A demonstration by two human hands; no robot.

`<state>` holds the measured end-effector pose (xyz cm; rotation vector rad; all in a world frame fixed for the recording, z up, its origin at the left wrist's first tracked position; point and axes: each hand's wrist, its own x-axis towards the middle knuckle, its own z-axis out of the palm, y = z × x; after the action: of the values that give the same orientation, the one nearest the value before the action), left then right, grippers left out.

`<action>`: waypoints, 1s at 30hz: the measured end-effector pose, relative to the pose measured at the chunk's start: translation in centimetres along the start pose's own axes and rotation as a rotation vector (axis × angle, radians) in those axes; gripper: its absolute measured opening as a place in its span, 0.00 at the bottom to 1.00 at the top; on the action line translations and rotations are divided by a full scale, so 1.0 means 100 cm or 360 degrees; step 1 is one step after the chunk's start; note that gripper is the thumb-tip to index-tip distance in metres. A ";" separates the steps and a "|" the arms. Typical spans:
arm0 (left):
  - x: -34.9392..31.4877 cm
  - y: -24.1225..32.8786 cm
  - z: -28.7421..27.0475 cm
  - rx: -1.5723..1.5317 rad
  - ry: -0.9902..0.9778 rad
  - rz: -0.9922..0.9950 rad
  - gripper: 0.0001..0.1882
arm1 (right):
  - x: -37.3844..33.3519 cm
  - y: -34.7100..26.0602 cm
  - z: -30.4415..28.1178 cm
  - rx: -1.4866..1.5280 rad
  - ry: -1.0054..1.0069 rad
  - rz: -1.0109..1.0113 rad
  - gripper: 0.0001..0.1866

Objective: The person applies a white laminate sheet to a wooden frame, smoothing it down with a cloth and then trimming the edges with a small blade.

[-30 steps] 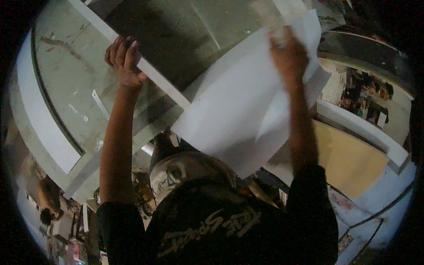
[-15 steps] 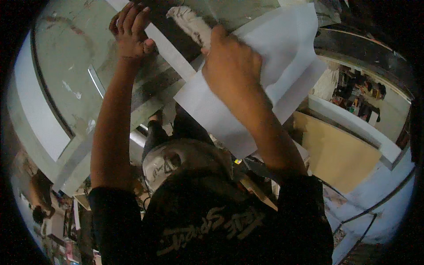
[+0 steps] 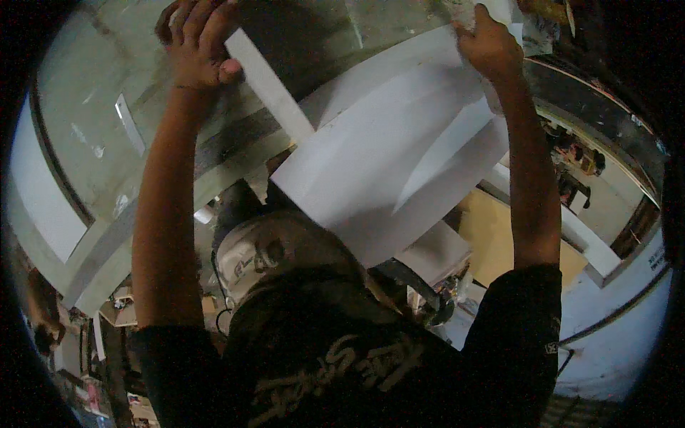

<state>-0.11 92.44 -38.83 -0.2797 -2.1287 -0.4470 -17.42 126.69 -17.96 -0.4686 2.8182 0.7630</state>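
Already, the white sheet [image 3: 378, 150] meets the white strip [image 3: 271, 87] in the middle, but isn't flat yet. Left hand [image 3: 196, 48]: fingers spread by the strip. Right hand [image 3: 492, 48], far right: I can't tell its grip.

Large greyish lettering [image 3: 339, 381] runs across the black shirt [image 3: 300, 339]; dark letters [image 3: 270, 253] stand on the pale cloth [image 3: 314, 250] at the waist; small dark print [image 3: 656, 258] is on the bluish-white panel [image 3: 606, 317] at right.

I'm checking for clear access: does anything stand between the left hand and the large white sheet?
Yes: the narrow white strip lies between them, slanting from the left hand to the edge of the large white sheet. Nothing else visible stands there.
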 end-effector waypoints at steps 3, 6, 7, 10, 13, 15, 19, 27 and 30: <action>0.002 0.000 0.003 -0.0074 0.0115 -0.0215 0.45 | 0.037 0.050 0.032 0.0120 0.0189 0.0047 0.27; 0.005 0.008 -0.002 0.0027 0.0057 -0.0208 0.44 | 0.066 0.088 0.050 0.0061 0.0393 0.0020 0.29; 0.003 0.008 -0.004 0.0064 0.0023 -0.0225 0.48 | 0.075 0.101 0.056 0.0060 0.0399 0.0019 0.29; -0.011 -0.004 -0.002 -0.0004 0.0104 -0.0133 0.49 | 0.095 0.138 0.079 0.0095 0.0344 0.0186 0.32; -0.009 -0.002 0.001 0.0003 0.0129 -0.0132 0.49 | 0.097 0.163 0.091 0.0379 0.0550 0.0006 0.37; -0.007 0.002 -0.001 0.0052 0.0164 -0.0149 0.49 | 0.094 0.165 0.089 0.0347 0.0575 -0.0021 0.38; 0.002 0.009 -0.002 0.0094 0.0068 -0.0179 0.45 | 0.040 0.126 0.098 0.0455 0.0641 -0.0029 0.36; 0.021 0.019 -0.003 -0.0064 0.0070 -0.0172 0.39 | -0.165 -0.099 0.020 0.0941 0.0420 -0.0171 0.25; 0.024 0.018 0.004 -0.0127 0.0218 -0.0097 0.37 | -0.214 -0.159 -0.004 0.0949 0.0483 -0.0179 0.24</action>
<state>-1.14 94.28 -36.66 -0.2235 -1.9924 -0.5717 7.98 118.87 -19.38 -0.6646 3.0517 -0.1996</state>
